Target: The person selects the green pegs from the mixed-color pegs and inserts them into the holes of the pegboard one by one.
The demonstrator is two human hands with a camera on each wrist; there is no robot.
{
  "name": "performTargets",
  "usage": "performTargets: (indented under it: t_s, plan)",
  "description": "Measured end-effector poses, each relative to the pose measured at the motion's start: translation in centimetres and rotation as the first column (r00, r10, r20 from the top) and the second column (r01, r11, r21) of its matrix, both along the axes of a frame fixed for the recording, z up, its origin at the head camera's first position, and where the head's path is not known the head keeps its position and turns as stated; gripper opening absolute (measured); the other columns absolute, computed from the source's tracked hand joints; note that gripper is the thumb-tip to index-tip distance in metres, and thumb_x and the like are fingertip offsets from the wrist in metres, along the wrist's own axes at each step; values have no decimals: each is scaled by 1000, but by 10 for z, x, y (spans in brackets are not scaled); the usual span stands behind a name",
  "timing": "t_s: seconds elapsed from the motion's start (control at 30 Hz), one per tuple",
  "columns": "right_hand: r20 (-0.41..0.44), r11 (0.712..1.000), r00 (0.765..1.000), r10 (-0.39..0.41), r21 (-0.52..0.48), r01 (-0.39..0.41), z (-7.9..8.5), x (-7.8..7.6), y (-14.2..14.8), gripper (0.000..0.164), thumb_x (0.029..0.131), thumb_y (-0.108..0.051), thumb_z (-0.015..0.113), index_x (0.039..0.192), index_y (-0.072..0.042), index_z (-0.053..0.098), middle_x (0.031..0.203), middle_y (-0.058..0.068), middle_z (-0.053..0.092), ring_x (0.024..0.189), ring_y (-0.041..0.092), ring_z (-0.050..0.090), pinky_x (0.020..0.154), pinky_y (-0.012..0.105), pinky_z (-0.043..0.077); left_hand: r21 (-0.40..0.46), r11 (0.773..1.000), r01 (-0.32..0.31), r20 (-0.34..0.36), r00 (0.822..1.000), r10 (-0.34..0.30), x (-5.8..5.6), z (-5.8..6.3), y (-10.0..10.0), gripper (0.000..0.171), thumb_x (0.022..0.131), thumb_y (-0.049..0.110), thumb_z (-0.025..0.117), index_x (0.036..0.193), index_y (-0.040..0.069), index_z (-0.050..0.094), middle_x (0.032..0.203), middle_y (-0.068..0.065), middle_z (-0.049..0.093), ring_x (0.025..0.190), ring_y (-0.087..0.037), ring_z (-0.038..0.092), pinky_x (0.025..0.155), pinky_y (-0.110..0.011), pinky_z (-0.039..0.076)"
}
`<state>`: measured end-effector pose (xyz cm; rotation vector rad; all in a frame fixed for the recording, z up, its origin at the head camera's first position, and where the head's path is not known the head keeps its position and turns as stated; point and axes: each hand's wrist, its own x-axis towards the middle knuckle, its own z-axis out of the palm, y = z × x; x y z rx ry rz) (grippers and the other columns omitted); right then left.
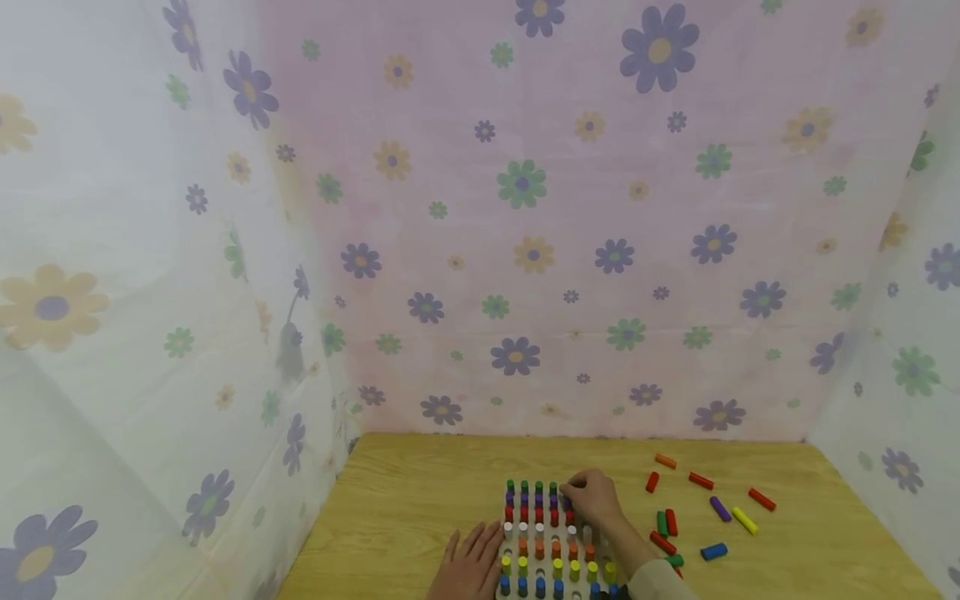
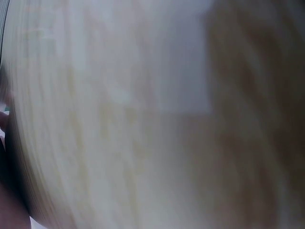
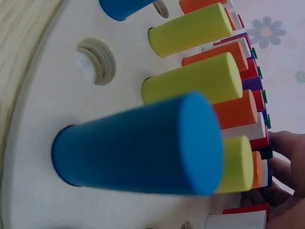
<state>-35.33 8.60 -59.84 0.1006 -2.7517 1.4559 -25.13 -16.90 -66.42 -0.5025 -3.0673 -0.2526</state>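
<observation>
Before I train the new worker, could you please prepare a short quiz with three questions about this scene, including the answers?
1. On the pale wooden board, which colour is the row of pegs nearest the head camera? (a) green (b) blue (c) white
2. True or false: the loose yellow cylindrical peg lies to the left of the board.
3. Which hand is at the board's far right corner?

Key: 1. b, the blue cylindrical pegs. 2. False; it lies to the right. 3. The right hand; the left hand lies at the board's left side.
</observation>
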Motion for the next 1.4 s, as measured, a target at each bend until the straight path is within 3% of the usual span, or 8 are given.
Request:
performTargets:
  t_s: [0.3,0.43,0.53,0.67,0.83,1.1,1.4]
  plan:
    - [-26,1000,999,22,-2,-22,4,4,6,15,94,-14,73,91,0,78,83,5,72,76,20,66,69,45,58,23,1000,10,-8,1000,-10,1,2,4,64,111,55,16,158,23,44,160,7,43,147,-23,40,117,-59,30]
    - [-14,998,998,55,9,-55,9,8,14,22,95,-17,74,102,4,75,94,9,72,85,24,67,75,47,58,37,999,12,6,1000,-13,1,3,6,63,111,55,16,158,24,42,161,7,42,148,-23,39,117,-59,29]
    - [-21,996,996,88,23,-88,14,10,21,30,95,-19,74,112,6,71,101,11,71,90,26,67,77,47,58,64,998,26,-17,1000,-25,1,5,6,61,112,51,18,158,21,42,161,5,42,149,-24,38,117,-61,29]
    - [-61,993,991,115,40,-113,19,13,31,29,96,-18,74,114,4,71,101,9,71,89,23,66,75,44,58,92,995,43,-51,998,-39,0,6,3,59,113,47,21,157,16,44,161,2,43,148,-27,39,115,-64,29]
    - [-104,992,988,115,65,-109,24,20,46,24,95,-17,74,111,1,72,98,6,69,86,20,64,73,40,56,82,995,48,-38,998,-45,0,3,0,59,113,48,22,157,16,44,161,1,43,148,-28,39,115,-64,28]
    - [-49,991,995,81,106,-76,29,29,77,23,94,-13,74,111,2,71,93,3,68,84,17,62,71,35,54,84,996,29,6,1000,-30,2,1,-2,60,112,50,21,158,18,43,162,3,42,149,-27,38,117,-63,27]
    - [-53,983,997,63,177,-53,23,37,112,30,90,-10,76,113,8,69,94,7,69,86,22,65,74,41,58,97,994,45,1,999,-46,2,0,-3,60,112,49,21,158,18,43,161,1,43,148,-28,39,116,-64,28]
